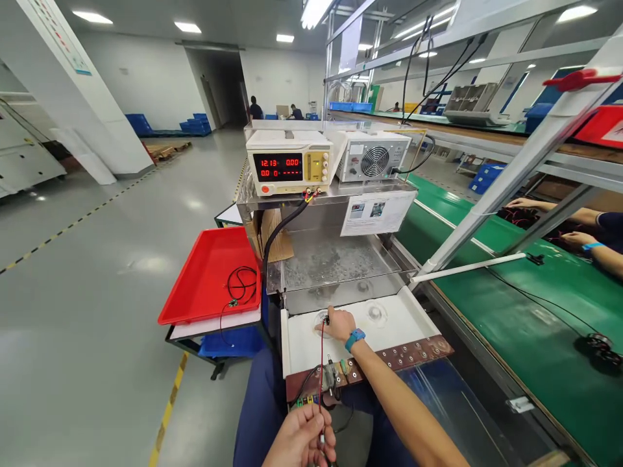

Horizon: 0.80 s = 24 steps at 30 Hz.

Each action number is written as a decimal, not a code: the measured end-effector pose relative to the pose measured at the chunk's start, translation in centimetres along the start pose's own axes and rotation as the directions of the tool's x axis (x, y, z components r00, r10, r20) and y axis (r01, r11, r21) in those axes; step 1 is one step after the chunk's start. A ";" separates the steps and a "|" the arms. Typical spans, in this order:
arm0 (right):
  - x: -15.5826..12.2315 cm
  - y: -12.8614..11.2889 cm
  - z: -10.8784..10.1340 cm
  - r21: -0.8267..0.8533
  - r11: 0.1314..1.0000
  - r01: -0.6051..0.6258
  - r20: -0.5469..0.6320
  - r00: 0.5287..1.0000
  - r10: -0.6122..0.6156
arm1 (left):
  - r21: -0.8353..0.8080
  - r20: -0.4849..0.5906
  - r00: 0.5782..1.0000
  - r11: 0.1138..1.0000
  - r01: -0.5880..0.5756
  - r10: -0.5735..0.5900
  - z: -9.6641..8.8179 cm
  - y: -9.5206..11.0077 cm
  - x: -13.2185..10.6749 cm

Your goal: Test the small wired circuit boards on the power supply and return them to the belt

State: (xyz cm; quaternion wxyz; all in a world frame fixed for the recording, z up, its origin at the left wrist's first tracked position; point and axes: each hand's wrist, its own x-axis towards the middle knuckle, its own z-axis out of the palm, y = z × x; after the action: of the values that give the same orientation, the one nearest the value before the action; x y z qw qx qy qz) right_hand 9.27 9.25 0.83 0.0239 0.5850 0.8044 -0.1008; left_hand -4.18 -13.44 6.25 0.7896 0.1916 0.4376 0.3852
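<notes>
My left hand is closed at the bottom of the view, its thumb and fingers pinching a thin red cable near a small white connector. The cable runs up, taut and almost straight, to my right hand, which wears a blue wristband. Those fingers are pinched on the cable's far end, where a small dark part shows, too small to make out. My right hand is over the white tray, beside a round fitting. A brown strip with metal studs runs along the tray's front edge, with a clamp-like fixture on it.
A red bin with a coiled black cable stands at left. Behind the tray are a power supply with lit red digits and a grey fan unit. On the right, a co-worker's hands are at the green conveyor.
</notes>
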 end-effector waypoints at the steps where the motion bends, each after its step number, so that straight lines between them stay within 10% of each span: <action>1: 0.0 0.0 0.1 -0.009 1.000 0.002 0.011 1.000 -0.002 | 0.009 -0.005 1.000 1.000 -0.011 0.011 0.4 0.5 -0.1; 16: -0.3 1.2 0.5 0.157 0.986 0.062 0.078 0.994 -0.075 | 0.015 -0.071 0.980 0.982 -0.186 0.187 4.5 5.1 2.8; 24: 0.4 1.7 1.1 0.204 0.977 0.065 0.057 0.995 -0.078 | 0.479 -0.171 0.868 0.809 -0.339 0.465 4.0 4.9 8.7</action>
State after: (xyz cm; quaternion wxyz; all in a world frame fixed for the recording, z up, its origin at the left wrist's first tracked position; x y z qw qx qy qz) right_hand 10.70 9.94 -0.51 -0.0135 0.5515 0.8093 -0.2016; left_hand -0.19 -3.45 6.78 0.5556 0.3951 0.5681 0.4609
